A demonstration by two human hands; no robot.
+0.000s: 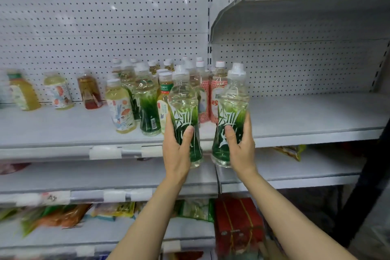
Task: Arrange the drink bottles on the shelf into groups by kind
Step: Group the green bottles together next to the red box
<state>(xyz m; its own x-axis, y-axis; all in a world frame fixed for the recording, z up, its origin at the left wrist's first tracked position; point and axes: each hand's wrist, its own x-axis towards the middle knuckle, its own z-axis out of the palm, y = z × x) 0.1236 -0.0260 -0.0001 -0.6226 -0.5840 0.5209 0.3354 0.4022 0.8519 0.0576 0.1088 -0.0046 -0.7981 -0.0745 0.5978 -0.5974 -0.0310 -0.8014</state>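
Note:
My left hand (pixel 177 150) grips a clear bottle with a green grass label (pixel 184 103), held upright in front of the shelf edge. My right hand (pixel 240 150) grips a second bottle of the same kind (pixel 232 101) beside it. Behind them a mixed cluster of bottles (pixel 147 91) stands on the shelf (pixel 295 116): another green grass bottle (pixel 146 110), a pale yellow one with a flower label (pixel 121 107), red-patterned ones (pixel 215 95). Further left stand three separate bottles: yellow (pixel 23 93), pale floral (pixel 59 93), and amber (pixel 89 93).
An upper shelf (pixel 295 15) overhangs the right bay. The right half of the bottle shelf is bare. Lower shelves hold snack packets (pixel 63 215) and a red box (pixel 238 224). A dark upright post (pixel 369 186) stands at the far right.

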